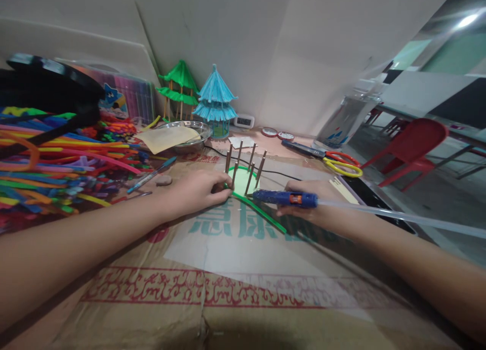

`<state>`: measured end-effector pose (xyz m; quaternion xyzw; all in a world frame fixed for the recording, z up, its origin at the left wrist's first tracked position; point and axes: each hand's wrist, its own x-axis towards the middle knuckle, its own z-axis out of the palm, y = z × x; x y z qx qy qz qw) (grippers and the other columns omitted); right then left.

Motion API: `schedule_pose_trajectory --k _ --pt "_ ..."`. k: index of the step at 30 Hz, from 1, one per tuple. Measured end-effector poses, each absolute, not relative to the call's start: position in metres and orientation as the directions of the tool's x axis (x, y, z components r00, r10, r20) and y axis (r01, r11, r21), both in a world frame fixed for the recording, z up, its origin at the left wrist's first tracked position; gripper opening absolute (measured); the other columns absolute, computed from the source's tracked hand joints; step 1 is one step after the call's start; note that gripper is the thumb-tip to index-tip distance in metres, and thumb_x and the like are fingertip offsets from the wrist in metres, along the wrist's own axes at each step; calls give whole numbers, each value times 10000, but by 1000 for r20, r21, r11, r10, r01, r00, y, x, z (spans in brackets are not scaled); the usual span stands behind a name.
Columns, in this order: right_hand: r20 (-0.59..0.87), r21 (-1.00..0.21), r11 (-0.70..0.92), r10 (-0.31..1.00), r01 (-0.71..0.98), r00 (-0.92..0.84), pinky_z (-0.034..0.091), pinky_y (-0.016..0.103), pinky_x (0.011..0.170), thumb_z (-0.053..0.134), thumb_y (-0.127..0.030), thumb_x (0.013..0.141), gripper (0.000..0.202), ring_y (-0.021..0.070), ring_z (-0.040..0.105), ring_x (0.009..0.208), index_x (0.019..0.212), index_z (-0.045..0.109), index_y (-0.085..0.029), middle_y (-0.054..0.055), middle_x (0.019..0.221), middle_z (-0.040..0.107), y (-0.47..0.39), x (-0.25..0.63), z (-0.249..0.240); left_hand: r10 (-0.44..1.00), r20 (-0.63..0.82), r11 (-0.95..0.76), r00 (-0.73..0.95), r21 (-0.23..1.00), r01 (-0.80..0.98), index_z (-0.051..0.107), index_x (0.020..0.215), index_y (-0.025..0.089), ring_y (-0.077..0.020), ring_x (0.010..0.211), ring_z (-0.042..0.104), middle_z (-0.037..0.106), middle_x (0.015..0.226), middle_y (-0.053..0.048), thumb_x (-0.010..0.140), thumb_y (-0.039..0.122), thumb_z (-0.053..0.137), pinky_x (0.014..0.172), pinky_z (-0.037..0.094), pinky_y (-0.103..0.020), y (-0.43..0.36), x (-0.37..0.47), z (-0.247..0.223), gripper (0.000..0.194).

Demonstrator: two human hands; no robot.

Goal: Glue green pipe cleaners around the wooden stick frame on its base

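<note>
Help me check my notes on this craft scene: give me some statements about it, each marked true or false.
1. The right hand holds a blue glue gun. True.
2. The left hand holds a pen. False: it is at the green strip.
3. Brown sticks stand at a pale green base. True.
4. A green-roofed model stands near a blue-roofed model. True.
5. The blue-roofed model is left of the green-roofed model. False: it is on the right.

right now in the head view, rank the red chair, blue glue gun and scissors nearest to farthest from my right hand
1. Blue glue gun: held in the right hand
2. Scissors: beyond that hand, lying flat
3. Red chair: in the background, far right
</note>
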<state>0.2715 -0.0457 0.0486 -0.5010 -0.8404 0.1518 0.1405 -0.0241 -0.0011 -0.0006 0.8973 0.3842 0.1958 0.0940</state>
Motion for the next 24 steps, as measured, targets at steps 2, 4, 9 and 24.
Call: schedule_pose_trajectory --k 2,4,9,24 --pt "56 -343 429 898 836 -437 304 286 503 705 -615 747 391 172 510 580 705 604 -239 17 627 593 -46 270 50 727 276 -686 629 323 652 674 917 216 -157 684 600 690 788 -3 906 342 552 597 360 -262 -1 -24 -1 176" --pt "48 -306 420 903 854 -427 310 275 515 704 -608 749 394 161 501 582 699 595 -233 9 624 590 -46 269 51 729 272 -683 628 332 650 675 920 218 -155 686 600 692 794 -2 905 337 551 601 363 -261 -1 -23 0 173" --pt "38 -320 415 904 852 -426 319 267 524 688 -631 758 417 168 520 595 714 612 -224 20 643 609 -44 272 47 740 261 -671 620 348 655 680 929 219 -154 679 594 692 789 -2 902 334 549 601 363 -260 -1 -23 1 177" --pt "131 -683 474 828 556 -545 450 315 598 722 -545 764 363 192 585 659 798 631 -195 40 725 649 -25 299 47 705 281 -707 651 346 616 688 932 199 -162 694 614 697 789 -15 913 332 524 623 394 -266 -2 -23 4 212"
